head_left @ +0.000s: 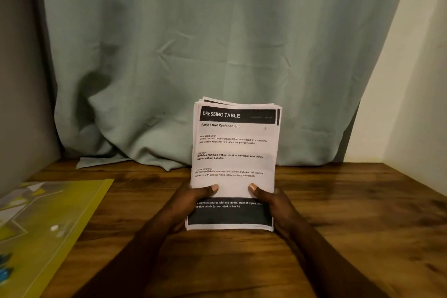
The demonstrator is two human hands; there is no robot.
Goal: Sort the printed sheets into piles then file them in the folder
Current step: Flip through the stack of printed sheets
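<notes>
Running off-frame, folder (pixel 48 220); stack (pixel 234 152) print partly blurred.

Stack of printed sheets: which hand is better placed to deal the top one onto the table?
Probably the right hand: both hands grip the stack alike, but bare table lies on its side, while the yellow folder fills the side of the left hand.

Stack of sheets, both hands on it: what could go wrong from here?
1. The left grip and right grip pinch only the low part of the stack of sheets. Its top edges are fanned, so rear sheets may slide out or flop.
2. The folder lies far left, partly out of view. Reaching for it with one hand would probably leave the stack on a single grip.
</notes>
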